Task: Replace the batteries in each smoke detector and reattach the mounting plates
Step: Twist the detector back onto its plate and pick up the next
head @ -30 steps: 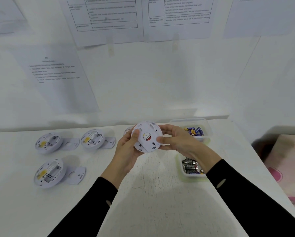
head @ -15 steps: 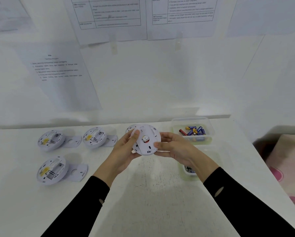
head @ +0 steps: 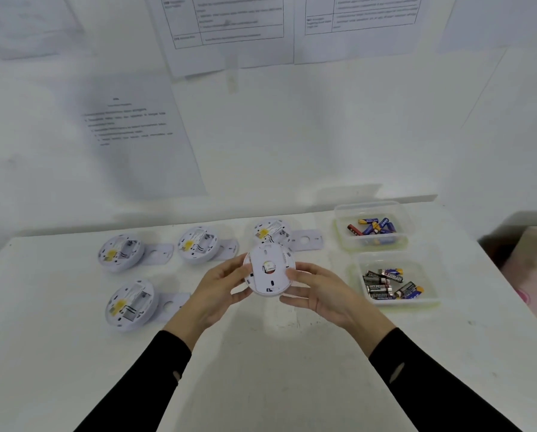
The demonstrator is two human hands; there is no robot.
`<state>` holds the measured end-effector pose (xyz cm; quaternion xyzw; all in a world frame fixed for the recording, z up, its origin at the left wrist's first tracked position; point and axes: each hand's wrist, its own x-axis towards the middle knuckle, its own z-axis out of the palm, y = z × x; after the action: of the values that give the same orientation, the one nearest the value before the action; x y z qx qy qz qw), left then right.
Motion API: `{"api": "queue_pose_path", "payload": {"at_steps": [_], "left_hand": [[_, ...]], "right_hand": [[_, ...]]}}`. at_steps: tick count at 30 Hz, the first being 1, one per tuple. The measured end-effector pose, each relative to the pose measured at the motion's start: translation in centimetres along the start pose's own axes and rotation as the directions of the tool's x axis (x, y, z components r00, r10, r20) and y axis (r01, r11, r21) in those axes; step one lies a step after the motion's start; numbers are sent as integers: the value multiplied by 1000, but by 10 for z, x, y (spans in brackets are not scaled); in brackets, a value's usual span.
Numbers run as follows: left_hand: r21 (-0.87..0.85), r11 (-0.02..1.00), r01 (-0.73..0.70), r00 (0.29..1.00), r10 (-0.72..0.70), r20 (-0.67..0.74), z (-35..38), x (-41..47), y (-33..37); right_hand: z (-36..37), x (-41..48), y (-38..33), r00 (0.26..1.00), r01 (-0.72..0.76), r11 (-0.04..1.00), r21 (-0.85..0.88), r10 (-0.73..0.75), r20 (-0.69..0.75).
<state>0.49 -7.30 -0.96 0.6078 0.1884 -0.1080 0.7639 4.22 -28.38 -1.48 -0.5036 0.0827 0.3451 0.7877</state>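
White desk against a white wall hung with printed sheets, and the action sits dead centre: both hands are up off the surface with one detector pinched between them, its plate side facing the camera. Left hand grips the left rim with fingers curled behind, right hand clamps the right edge, thumb on the face. Compared with a second ago, the unit has turned a little between the hands and the right hand has shifted lower on the rim, which reads as a twist to lock the plate home. Whether it has clicked fully shut cannot be told from here. That would make this one nearly done. Four open detectors lie on the desk with their loose plates touching or just beside them: one at back centre, two at back left, one at front left. Right of the hands, the far tub holds blue and red batteries, the near tub dark batteries. Plenty of work left.
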Motion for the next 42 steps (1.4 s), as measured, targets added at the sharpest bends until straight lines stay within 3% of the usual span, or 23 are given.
{"api": "queue_pose_path", "payload": {"at_steps": [2, 3, 6, 8, 11, 14, 17, 20, 24, 31, 36, 40, 42], "left_hand": [[30, 1000, -8, 999, 7, 41, -5, -1, -3], [44, 999, -5, 998, 2, 68, -7, -1, -4], [17, 994, 111, 991, -112, 76, -11, 2, 0], [53, 991, 126, 983, -131, 126, -13, 5, 1], [172, 985, -22, 973, -19, 231, -17, 8, -9], [261, 958, -116, 958, 38, 285, -27, 14, -18], [334, 926, -177, 935, 53, 350, -34, 19, -24], [396, 889, -231, 920, 68, 386, -36, 24, -32], [516, 811, -274, 941, 116, 317, -34, 33, -42], [578, 789, -209, 977, 141, 162, -28, 31, -57], [677, 701, -224, 972, 114, 205, -29, 34, -53], [671, 702, -239, 932, -29, 363, -31, 42, -40], [676, 691, -255, 921, -39, 387, -29, 42, -39]], "right_hand": [[3, 0, 10, 996, 82, 996, -37, -84, -40], [5, -1, 16, 983, 160, 978, -135, -171, -68], [7, -4, 33, 867, 405, 734, -545, -497, -25], [4, -2, 43, 804, 485, 589, -646, -591, 65], [-2, 0, 56, 822, 465, 563, -684, -561, 98], [-3, -4, 65, 869, 449, 687, -572, -485, 99], [-7, -7, 68, 885, 413, 780, -470, -466, 4], [-9, -5, 71, 878, 393, 725, -565, -478, -2], [-10, 0, 65, 887, 362, 716, -597, -462, -17], [-14, 14, 56, 913, 298, 751, -590, -405, -54], [-13, 9, 56, 902, 249, 654, -714, -425, -75], [-7, -3, 76, 862, 50, 428, -903, -475, -177], [-9, 2, 78, 863, 49, 373, -927, -482, -149]]}}
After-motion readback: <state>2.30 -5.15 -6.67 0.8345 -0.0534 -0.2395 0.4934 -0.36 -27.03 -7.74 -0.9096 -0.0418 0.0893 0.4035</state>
